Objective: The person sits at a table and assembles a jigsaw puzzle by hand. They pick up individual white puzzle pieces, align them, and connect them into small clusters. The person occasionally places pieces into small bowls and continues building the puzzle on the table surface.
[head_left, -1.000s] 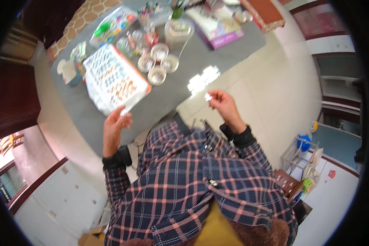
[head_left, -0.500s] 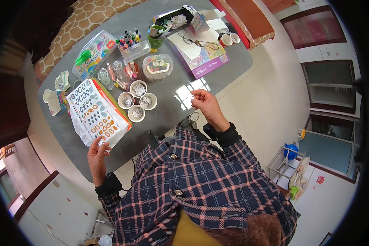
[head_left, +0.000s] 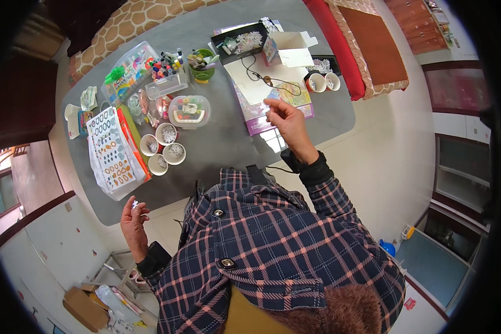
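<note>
Pinching one piece [head_left: 134,204], left hand [head_left: 133,225]

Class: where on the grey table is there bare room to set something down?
The table is bare between the clear tub and purple box, and at its near right corner, bordered by that box and two cups. The left side is crowded: paper sheets, four cups, markers.

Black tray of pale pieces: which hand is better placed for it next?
Right, likely: the right hand appears over the purple box, nearer the black tray. The left hand is farther off, beside the near edge of the table, holding a small white piece.
</note>
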`<move>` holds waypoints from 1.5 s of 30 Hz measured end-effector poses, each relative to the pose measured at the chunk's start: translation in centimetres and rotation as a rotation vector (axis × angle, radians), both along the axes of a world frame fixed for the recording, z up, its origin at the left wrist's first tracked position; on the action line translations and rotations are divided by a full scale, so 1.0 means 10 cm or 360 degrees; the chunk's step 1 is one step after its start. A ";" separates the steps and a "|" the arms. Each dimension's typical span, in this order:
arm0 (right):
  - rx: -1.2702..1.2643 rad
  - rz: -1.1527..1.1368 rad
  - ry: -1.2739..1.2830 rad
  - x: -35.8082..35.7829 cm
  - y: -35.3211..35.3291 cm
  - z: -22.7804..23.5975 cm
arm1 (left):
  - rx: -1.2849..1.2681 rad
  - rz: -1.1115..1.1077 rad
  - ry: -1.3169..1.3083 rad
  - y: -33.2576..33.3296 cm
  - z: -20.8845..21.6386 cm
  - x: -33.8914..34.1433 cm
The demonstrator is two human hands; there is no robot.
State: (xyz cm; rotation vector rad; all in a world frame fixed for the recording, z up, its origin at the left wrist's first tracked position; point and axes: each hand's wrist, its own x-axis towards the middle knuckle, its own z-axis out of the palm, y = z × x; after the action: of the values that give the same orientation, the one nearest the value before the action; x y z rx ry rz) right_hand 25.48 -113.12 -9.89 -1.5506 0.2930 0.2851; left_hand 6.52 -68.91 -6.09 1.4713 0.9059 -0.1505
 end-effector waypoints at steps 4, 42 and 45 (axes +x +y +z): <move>0.0020 0.0068 -0.0060 0.25 -0.42 -0.06 | 0.0063 0.0058 0.0013 -0.52 0.13 0.05; 0.0150 -0.0604 0.0061 0.21 -1.70 -1.05 | 0.0297 -0.0205 0.0224 -1.03 0.09 0.85; 0.0104 -0.0611 0.0111 0.24 -1.77 -1.09 | 0.0312 -0.0239 0.0218 -1.06 0.09 0.88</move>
State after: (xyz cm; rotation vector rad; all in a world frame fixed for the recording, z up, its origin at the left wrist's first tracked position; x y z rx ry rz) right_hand 27.86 -130.83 -20.81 -1.3887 0.6205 0.0464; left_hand 15.35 -79.49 -5.24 1.7290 0.9405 -0.2825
